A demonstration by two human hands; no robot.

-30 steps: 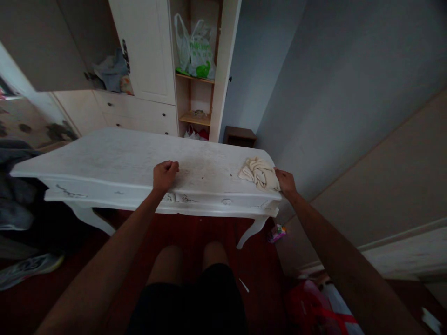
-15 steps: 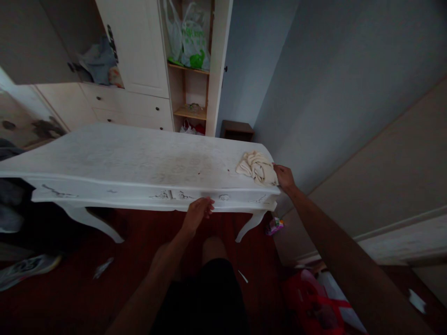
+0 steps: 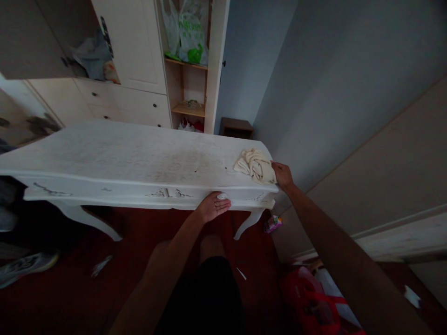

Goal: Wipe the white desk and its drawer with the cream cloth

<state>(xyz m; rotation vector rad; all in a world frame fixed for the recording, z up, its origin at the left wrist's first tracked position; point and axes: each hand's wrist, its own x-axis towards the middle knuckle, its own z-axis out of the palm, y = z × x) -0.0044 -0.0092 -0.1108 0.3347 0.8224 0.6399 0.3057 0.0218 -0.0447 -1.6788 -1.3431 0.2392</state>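
Observation:
A long white table [image 3: 115, 153] with curved legs stands in front of me. My left hand [image 3: 211, 207] is at its front face, fingers curled around a small white drawer knob [image 3: 222, 197]. My right hand [image 3: 282, 174] rests at the table's right end, fingers closed on the edge of a crumpled cream cloth [image 3: 254, 165] lying on the tabletop. A dusty brownish patch marks the middle of the top.
A cream wardrobe [image 3: 132, 51] with open shelves and plastic bags [image 3: 186, 32] stands behind the table. A small brown stool [image 3: 236, 127] sits by the grey wall. Red bags [image 3: 314, 302] lie on the dark red floor at right; a shoe [image 3: 24, 265] lies at left.
My left hand came off the tabletop, dropped to the table's front face and moved right onto the drawer knob. The right hand stayed on the cloth.

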